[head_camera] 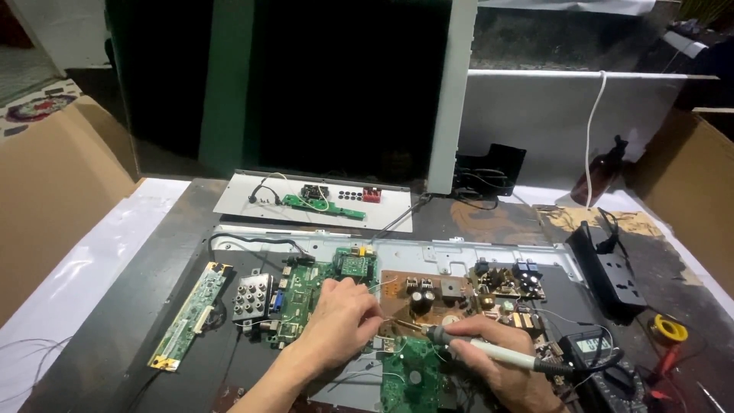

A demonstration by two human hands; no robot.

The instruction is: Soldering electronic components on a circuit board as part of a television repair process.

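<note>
A dark workbench [153, 260] carries an opened metal chassis plate [459, 256], on which several circuit boards lie exposed. Largest among them are the green main board [302, 294] and the brown power board [459, 294] with its black capacitors; a long narrow green board [189, 315] lies apart at the left edge, and a small green board [409, 375] sits nearest the camera. The casing is already off and the boards are laid bare; work appears to be mid-course, with soldering under way at the junction of the brown and small green boards, and nothing yet reassembled. The right hand [501, 367] is closed in a pen grip around the soldering iron [489, 353], whose tip points left toward the joint. The left hand [340, 321] rests on the main board, fingers curled and pinched together just beside the iron's tip; whether they hold solder wire or a lead is too small to tell. A multimeter [592, 348] and a solder reel [667, 330] lie at the right.
</note>
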